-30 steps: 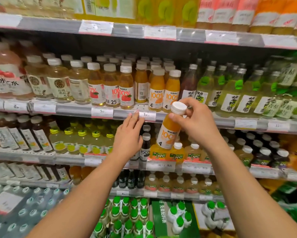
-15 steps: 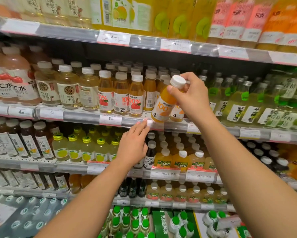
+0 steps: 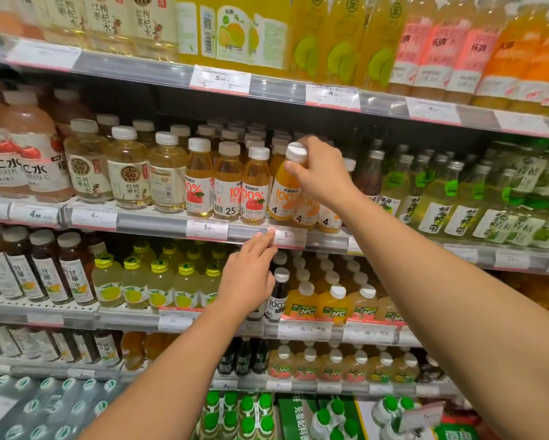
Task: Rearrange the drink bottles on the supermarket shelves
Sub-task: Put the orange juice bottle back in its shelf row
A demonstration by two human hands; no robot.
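Observation:
My right hand (image 3: 322, 173) grips the neck and white cap of an orange juice bottle (image 3: 282, 192) marked 100%. The bottle stands slightly tilted at the front of the second shelf (image 3: 152, 222), beside two more orange juice bottles (image 3: 327, 217) on its right and apple juice bottles (image 3: 255, 192) on its left. My left hand (image 3: 249, 274) is open, fingers together, with the fingertips touching the shelf's front rail by a price tag (image 3: 287, 235). It holds nothing.
Pale tea bottles (image 3: 127, 173) stand left on the same shelf, green-labelled bottles (image 3: 435, 198) on the right. The shelf above (image 3: 298, 87) carries large yellow and orange bottles. Below are yellow-capped lemon drinks (image 3: 159, 284), a dark bottle (image 3: 278, 293) and NFC juice bottles (image 3: 333, 303).
My right hand has lifted the orange juice bottle from in front of the third shelf up onto the second shelf. My left hand has risen slightly to the shelf rail.

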